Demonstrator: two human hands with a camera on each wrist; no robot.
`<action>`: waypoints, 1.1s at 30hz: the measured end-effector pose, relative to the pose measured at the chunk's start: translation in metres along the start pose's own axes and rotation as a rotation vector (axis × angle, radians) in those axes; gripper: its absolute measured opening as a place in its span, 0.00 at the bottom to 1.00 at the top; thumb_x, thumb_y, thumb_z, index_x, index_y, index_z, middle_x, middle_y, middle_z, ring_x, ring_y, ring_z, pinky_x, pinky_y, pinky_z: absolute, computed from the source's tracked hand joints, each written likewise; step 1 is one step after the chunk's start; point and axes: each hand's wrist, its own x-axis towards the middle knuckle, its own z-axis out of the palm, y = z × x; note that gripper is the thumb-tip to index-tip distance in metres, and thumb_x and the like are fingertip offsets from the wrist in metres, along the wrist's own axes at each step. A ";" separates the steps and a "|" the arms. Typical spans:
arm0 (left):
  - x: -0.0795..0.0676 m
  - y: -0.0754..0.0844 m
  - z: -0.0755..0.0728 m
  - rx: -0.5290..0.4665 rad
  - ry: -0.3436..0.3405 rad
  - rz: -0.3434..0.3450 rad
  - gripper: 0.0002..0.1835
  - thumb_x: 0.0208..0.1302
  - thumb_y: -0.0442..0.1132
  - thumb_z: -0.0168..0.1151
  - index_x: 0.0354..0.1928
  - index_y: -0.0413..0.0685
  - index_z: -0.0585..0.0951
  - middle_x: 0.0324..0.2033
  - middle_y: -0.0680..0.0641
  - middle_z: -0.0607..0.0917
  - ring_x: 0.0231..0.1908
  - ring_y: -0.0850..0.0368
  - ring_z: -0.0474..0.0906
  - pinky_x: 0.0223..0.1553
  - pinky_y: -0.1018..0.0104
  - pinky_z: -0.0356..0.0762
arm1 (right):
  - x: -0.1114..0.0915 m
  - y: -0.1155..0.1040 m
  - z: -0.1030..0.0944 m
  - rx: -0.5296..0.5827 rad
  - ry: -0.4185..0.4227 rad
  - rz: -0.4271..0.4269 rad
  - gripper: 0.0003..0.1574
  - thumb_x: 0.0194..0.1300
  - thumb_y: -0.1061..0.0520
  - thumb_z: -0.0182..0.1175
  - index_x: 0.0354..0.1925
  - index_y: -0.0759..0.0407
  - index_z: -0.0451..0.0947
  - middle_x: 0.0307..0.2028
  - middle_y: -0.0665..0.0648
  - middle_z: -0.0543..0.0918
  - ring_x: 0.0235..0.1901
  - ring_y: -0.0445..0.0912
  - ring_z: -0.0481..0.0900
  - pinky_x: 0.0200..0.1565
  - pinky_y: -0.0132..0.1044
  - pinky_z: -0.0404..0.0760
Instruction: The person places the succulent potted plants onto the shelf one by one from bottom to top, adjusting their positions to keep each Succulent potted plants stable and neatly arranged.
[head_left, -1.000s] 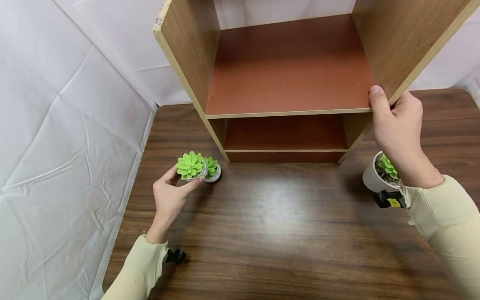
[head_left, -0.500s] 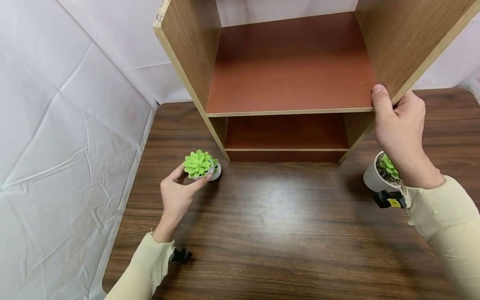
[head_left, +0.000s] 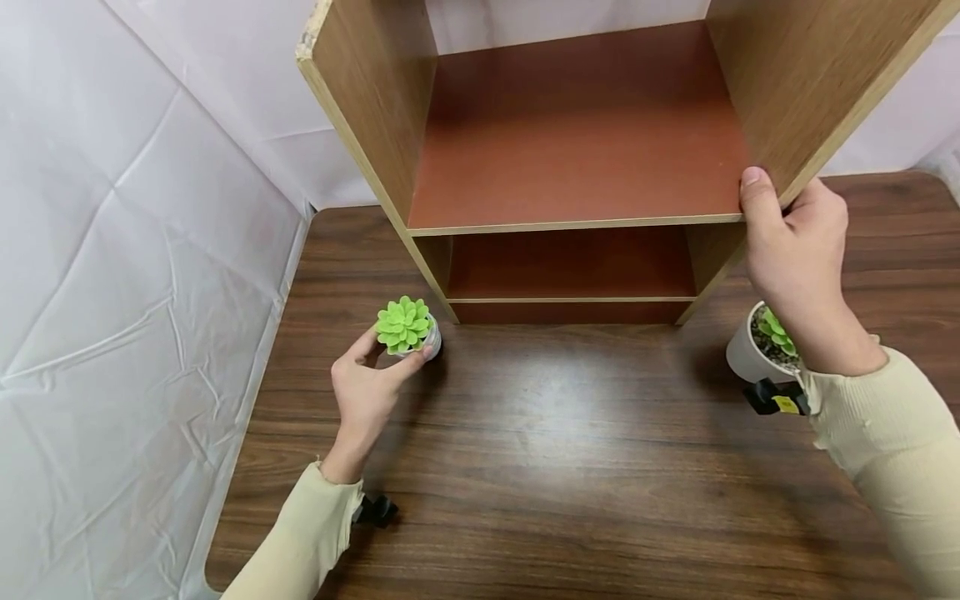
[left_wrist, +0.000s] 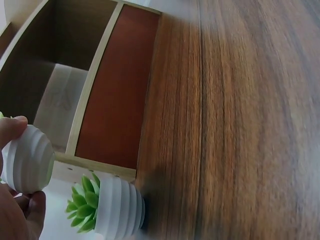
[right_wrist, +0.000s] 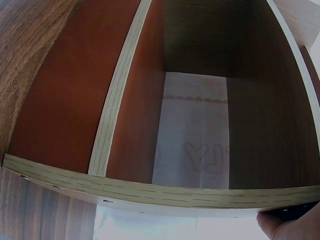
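Note:
In the head view my left hand pinches a small potted succulent between thumb and fingers. Its white ribbed pot is held above the table in the left wrist view. A second potted succulent stands on the table by the shelf's left front corner, mostly hidden under the held one from above. My right hand grips the front edge of the wooden shelf unit's right side panel, thumb lying at the end of the middle board. In the right wrist view only part of that hand shows.
A larger white pot with a green succulent stands right of the shelf, partly under my right forearm. Dark wood table spreads in front. A white sheet-covered wall runs along the left, with white sheeting behind the shelf.
My left hand has carried the potted succulent to the right, so it now covers the standing one in the head view. The right hand keeps its grip on the shelf.

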 end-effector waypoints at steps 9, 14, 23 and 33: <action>0.000 0.006 0.006 0.005 0.017 0.024 0.28 0.45 0.25 0.77 0.53 0.34 0.82 0.47 0.40 0.85 0.47 0.55 0.80 0.52 0.59 0.73 | 0.002 -0.002 0.005 0.021 0.000 0.000 0.14 0.71 0.50 0.56 0.44 0.56 0.83 0.31 0.44 0.83 0.34 0.36 0.81 0.37 0.27 0.74; 0.000 0.006 0.008 0.006 0.017 0.029 0.28 0.46 0.25 0.77 0.54 0.34 0.82 0.48 0.40 0.84 0.48 0.54 0.80 0.52 0.60 0.73 | 0.001 -0.001 0.007 0.024 0.002 0.002 0.16 0.71 0.50 0.56 0.46 0.58 0.83 0.32 0.46 0.83 0.35 0.37 0.82 0.38 0.27 0.75; 0.001 0.004 0.013 -0.032 0.015 0.013 0.28 0.46 0.25 0.77 0.54 0.35 0.82 0.47 0.41 0.85 0.48 0.55 0.80 0.50 0.63 0.74 | 0.000 0.000 0.007 0.042 0.008 0.011 0.14 0.71 0.50 0.56 0.43 0.56 0.83 0.30 0.45 0.83 0.33 0.37 0.81 0.37 0.27 0.73; 0.000 0.008 0.015 -0.044 0.001 -0.047 0.29 0.46 0.25 0.77 0.55 0.37 0.82 0.48 0.42 0.85 0.48 0.57 0.79 0.50 0.65 0.75 | -0.005 0.003 0.008 0.023 -0.001 0.015 0.12 0.71 0.48 0.56 0.39 0.53 0.81 0.28 0.44 0.82 0.32 0.37 0.79 0.36 0.28 0.72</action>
